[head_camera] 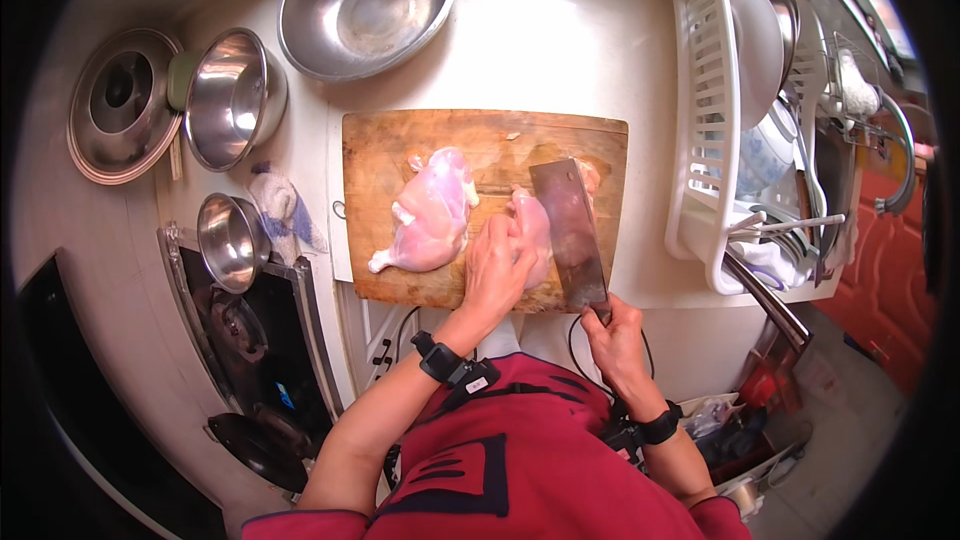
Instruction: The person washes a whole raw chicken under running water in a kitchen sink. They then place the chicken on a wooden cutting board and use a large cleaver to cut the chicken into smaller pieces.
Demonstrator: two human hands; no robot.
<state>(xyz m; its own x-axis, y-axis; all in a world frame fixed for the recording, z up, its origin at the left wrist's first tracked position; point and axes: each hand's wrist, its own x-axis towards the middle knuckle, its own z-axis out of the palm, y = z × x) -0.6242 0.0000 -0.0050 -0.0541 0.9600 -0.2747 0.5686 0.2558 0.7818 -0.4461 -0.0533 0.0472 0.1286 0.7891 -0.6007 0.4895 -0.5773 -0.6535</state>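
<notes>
A raw, skinned chicken portion [431, 214] lies on the left half of a wooden cutting board [480, 131]. Beside it, near the board's middle, is a smaller strip of raw chicken [534, 229]. My left hand [499, 259] presses and grips this strip with its fingertips. A Chinese cleaver [571, 225] is in my right hand [615, 334], held by its handle at the board's front edge. Its broad blade lies tilted over the board just right of the strip. Another bit of chicken [589, 174] shows partly behind the blade.
A large steel basin [367, 11] stands behind the board. Smaller steel bowls [225, 101] and a striped cloth [285, 210] are at the left, near a dark cooktop [255, 345]. At the right, a white dish rack [701, 165] holds bowls and utensils, with a faucet [904, 157] beyond.
</notes>
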